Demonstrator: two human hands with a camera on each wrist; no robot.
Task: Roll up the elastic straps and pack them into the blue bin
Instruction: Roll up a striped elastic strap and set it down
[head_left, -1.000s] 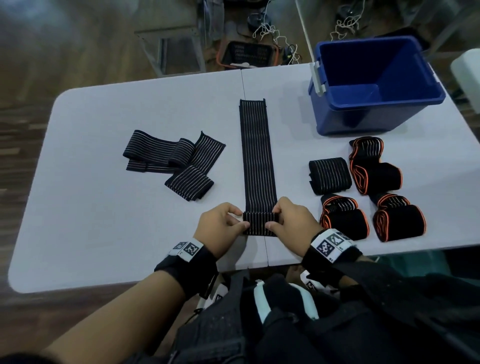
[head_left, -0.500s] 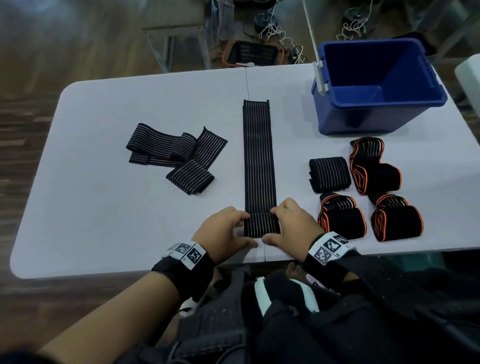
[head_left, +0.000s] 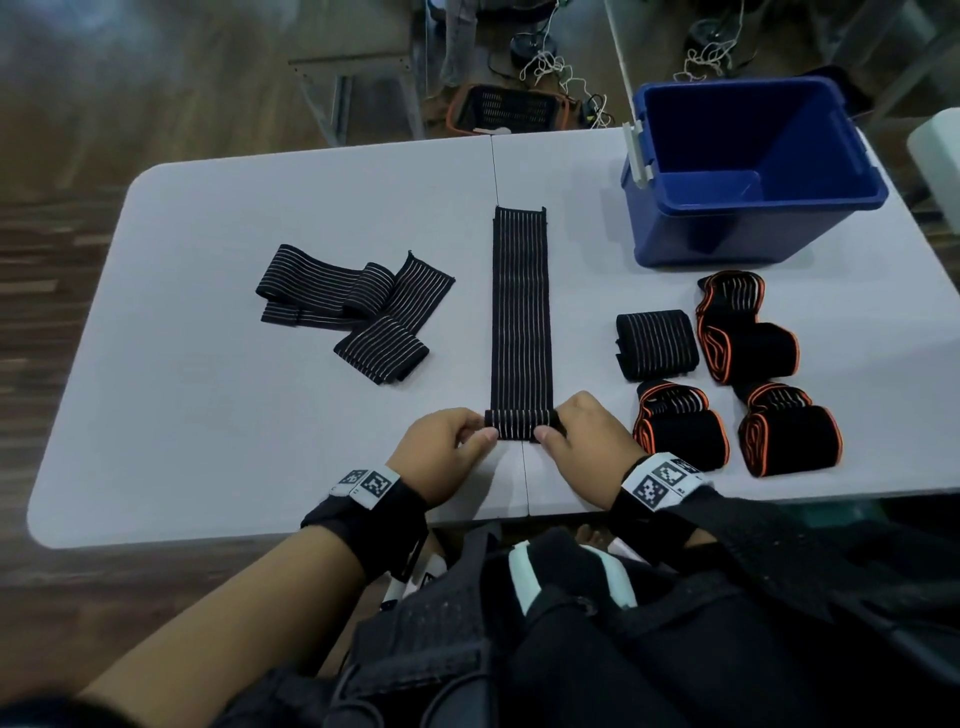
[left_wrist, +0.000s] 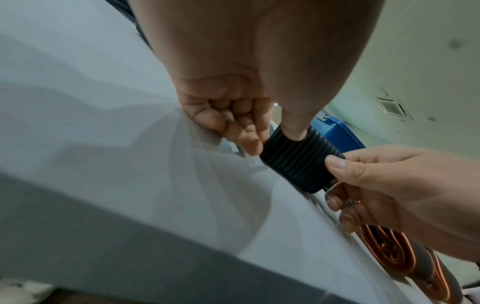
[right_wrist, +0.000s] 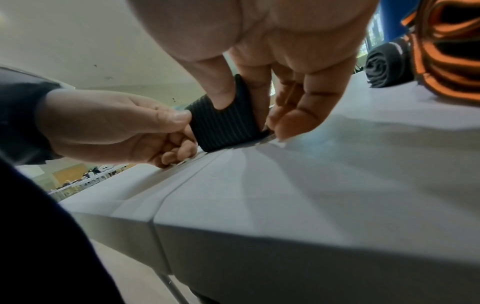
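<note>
A long black strap with white stripes (head_left: 520, 312) lies flat down the middle of the white table (head_left: 208, 415). Its near end is wound into a small roll (head_left: 521, 425) (left_wrist: 298, 162) (right_wrist: 223, 123). My left hand (head_left: 447, 447) (left_wrist: 249, 131) pinches the roll's left end between thumb and fingers. My right hand (head_left: 582, 436) (right_wrist: 259, 102) pinches its right end the same way. The blue bin (head_left: 748, 171) stands at the far right, with nothing seen inside.
A loose heap of black striped straps (head_left: 358, 312) lies to the left. On the right sit one rolled striped strap (head_left: 657, 343) and several orange-edged rolls (head_left: 748, 343). A basket and cords (head_left: 504, 109) lie on the floor beyond the table.
The near end of the strap has been turned over from a flat fold into a small roll, and both hands have shifted slightly forward with it.
</note>
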